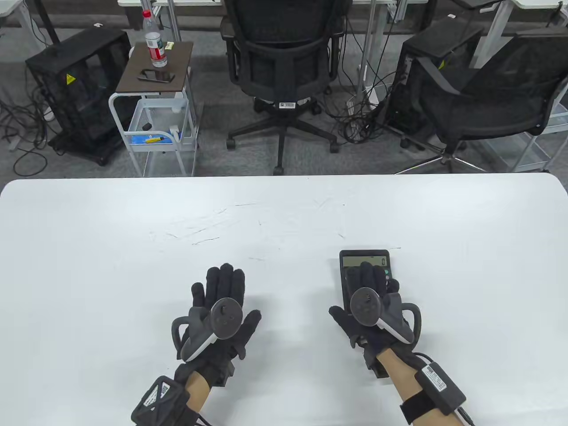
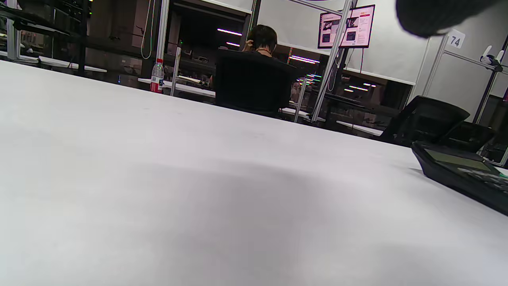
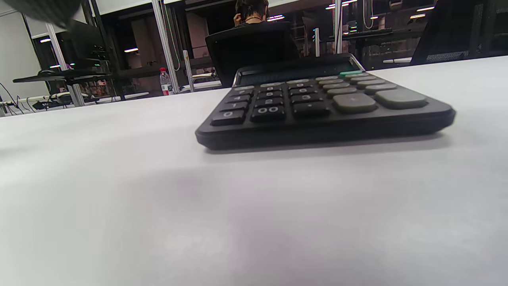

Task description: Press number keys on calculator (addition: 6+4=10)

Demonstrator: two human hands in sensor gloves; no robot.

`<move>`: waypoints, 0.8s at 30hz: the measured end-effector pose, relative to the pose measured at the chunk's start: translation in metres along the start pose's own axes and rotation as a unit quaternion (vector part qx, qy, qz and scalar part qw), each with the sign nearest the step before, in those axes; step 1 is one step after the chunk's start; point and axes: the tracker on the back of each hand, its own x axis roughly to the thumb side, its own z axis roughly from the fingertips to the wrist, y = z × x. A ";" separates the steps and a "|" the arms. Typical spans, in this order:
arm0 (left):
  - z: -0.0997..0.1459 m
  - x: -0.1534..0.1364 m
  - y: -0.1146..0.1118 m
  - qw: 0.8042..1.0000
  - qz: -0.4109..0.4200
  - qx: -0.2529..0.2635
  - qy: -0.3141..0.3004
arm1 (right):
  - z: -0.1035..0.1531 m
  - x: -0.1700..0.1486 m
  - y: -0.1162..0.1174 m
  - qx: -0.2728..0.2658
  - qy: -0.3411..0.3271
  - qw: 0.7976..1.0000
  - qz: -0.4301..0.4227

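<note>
Cart (image 1: pixel 153 133), behind the surface (image 1: pixel 284 213): its lower tray holds a blue item and a yellow item; its top carries a bottle (image 1: pixel 155 42) and a phone (image 1: pixel 156 76).

Calculator (image 1: pixel 364 270): lies flat on the surface, right of centre, near the front edge. Display (image 1: pixel 364 261) reads 0. In the right wrist view the keypad (image 3: pixel 301 95) shows in full, with no finger on any key.

Right hand (image 1: pixel 370 310): palm down over the calculator's lower half, fingers (image 1: pixel 366 273) extended toward the display. Grip: spread, holding nothing. Whether a fingertip touches a key cannot be told from the table view.

Left hand (image 1: pixel 219 310): palm down on or just above the bare surface, well apart from the calculator, fingers splayed. Grip: wide, holding nothing.
</note>
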 end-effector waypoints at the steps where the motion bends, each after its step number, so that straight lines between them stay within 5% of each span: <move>1: 0.000 0.000 0.000 1.000 0.000 0.000 0.000 | 0.000 0.000 0.000 0.001 0.000 1.000 0.000; 13: 0.000 0.002 -0.001 1.000 -0.008 -0.013 -0.001 | -0.007 -0.008 0.002 0.001 0.048 0.999 0.011; 24: -0.002 0.007 -0.007 0.999 -0.012 -0.029 -0.005 | -0.067 -0.017 0.014 0.084 0.156 0.984 -0.002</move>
